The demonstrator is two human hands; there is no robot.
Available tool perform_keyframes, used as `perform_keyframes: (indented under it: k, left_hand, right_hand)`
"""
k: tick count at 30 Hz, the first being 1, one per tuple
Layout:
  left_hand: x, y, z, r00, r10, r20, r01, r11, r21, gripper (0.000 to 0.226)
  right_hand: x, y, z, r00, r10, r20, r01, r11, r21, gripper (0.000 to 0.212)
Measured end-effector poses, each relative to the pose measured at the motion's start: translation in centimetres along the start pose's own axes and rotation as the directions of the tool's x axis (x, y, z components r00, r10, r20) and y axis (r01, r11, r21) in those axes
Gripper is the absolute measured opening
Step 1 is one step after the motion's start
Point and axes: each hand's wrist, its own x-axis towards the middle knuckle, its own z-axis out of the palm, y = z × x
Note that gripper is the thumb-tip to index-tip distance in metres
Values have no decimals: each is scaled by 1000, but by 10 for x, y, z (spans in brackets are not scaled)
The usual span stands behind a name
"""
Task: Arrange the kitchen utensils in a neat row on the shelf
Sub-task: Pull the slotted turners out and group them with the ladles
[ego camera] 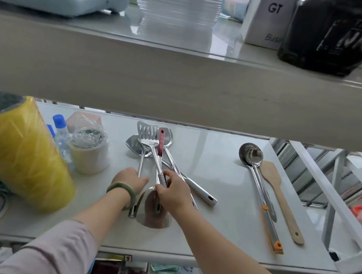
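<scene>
A pile of steel utensils lies crossed at the middle of the white shelf (215,185): a slotted turner (146,132), a steel spatula (133,144), a red-handled tool (160,141) and another steel turner (168,135). My left hand (129,179), with a green bangle on the wrist, closes on the spatula's handle. My right hand (173,191) pinches the slotted turner's handle. A wide steel blade (152,209) lies beneath both hands. To the right, a steel ladle (251,155) with an orange-tipped handle and a wooden spatula (275,182) lie side by side.
A yellow roll (22,149), a wrapped tape roll (89,149) and blue-capped bottles (59,128) crowd the shelf's left. An upper shelf (181,81) overhangs, holding a keyboard, clear trays, a white box and a black jug. White frame rails (325,196) border the right.
</scene>
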Motion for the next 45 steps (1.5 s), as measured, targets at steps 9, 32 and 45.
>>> perform_keyframes:
  k: [9, 32, 45]
  left_hand:
    - [4, -13, -15, 972, 90, -219, -86, 996, 30, 20]
    - [-61, 129, 80, 877, 389, 283, -92, 712, -696, 20]
    - [-107, 184, 142, 745, 470, 473, -132, 799, -586, 29]
  right_hand:
    - [-3, -1, 2, 1000, -6, -22, 7, 999, 43, 46]
    - [-27, 65, -102, 974, 53, -219, -20, 989, 146, 46]
    - [-25, 136, -149, 927, 229, -297, -248, 968, -27, 46]
